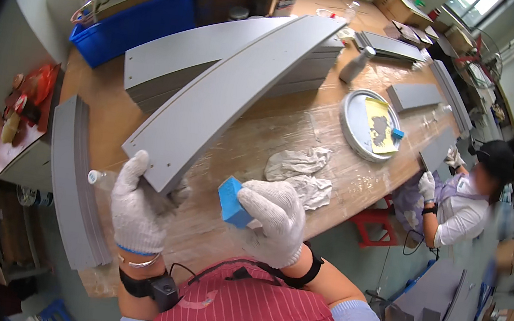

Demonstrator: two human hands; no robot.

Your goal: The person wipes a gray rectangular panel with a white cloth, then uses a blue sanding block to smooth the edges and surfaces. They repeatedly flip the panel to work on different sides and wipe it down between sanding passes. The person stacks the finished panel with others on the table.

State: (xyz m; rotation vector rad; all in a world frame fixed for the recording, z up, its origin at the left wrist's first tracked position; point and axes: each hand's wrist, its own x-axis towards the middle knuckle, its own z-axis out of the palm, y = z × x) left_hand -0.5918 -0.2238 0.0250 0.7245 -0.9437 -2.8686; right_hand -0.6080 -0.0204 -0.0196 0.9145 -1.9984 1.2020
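A long grey panel [234, 91] with small holes near its ends slants across the table. My left hand [140, 210], in a white knitted glove, grips its near end, the thumb on the top face and the fingers mostly hidden beneath. In my right hand [272, 218], gloved the same way, is a blue sponge block [235, 202], pinched between thumb and fingers just right of the panel's near end. Beyond it lie crumpled white cloths [299, 166] on the table. Under and behind the held panel is a stack of similar grey panels [171, 73].
A round tub lid [348, 130] holding a yellow sheet with grey paint and a small blue piece lies to the right. Behind it stands a grey bottle [357, 64]. More panels [79, 188] are stacked at left, near a blue crate [134, 28]. A co-worker [468, 197] sits at right.
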